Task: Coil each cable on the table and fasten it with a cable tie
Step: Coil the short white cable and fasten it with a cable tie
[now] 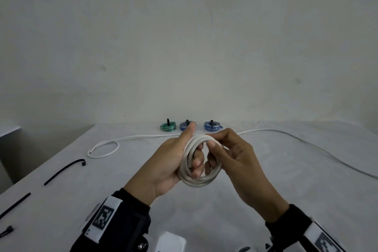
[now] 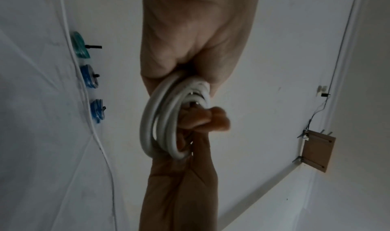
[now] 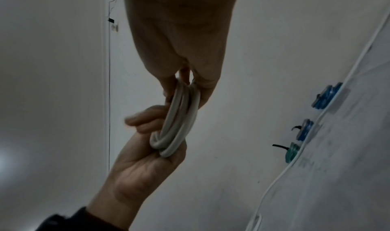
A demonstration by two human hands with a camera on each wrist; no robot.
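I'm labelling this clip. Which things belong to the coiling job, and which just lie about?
In the job:
- white cable coil, held by left hand and right hand
- loose black cable ties
- white cable's uncoiled run

Lying about:
- green tied coil
- two blue tied coils
- wooden block

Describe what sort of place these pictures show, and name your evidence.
Probably a plain indoor room set up for a demonstration: a bare white wall, a table under a white cloth, and three tied coloured cable coils lined up along its far edge.
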